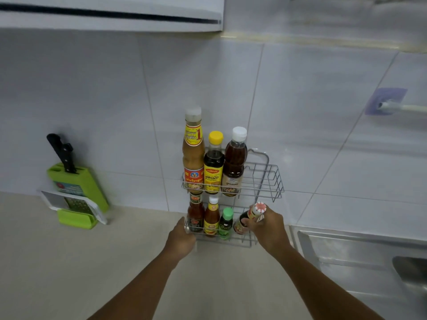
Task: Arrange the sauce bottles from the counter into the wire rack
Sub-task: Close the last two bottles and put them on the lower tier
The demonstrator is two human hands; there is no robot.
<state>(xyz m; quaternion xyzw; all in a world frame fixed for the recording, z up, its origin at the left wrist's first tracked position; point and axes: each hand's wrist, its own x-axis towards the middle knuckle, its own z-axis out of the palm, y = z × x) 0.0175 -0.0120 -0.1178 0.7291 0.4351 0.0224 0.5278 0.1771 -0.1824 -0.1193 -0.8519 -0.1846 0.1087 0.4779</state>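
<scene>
Right hand (269,224) clamped on bottle (250,217), tilted, base toward lower tier's free right end of wire rack (275,181); left hand (182,239) apparently gripping rack's left corner.

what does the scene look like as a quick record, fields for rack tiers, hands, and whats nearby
upper tier: three tall bottles upright in the wire rack, free space at its right end
lower tier: three small bottles upright, including a green-capped bottle
right hand: holds a tilted dark sauce bottle at the lower tier's right end
left hand: on the rack's lower left corner
nearby: green knife block and grater to the left, steel sink to the right
</scene>
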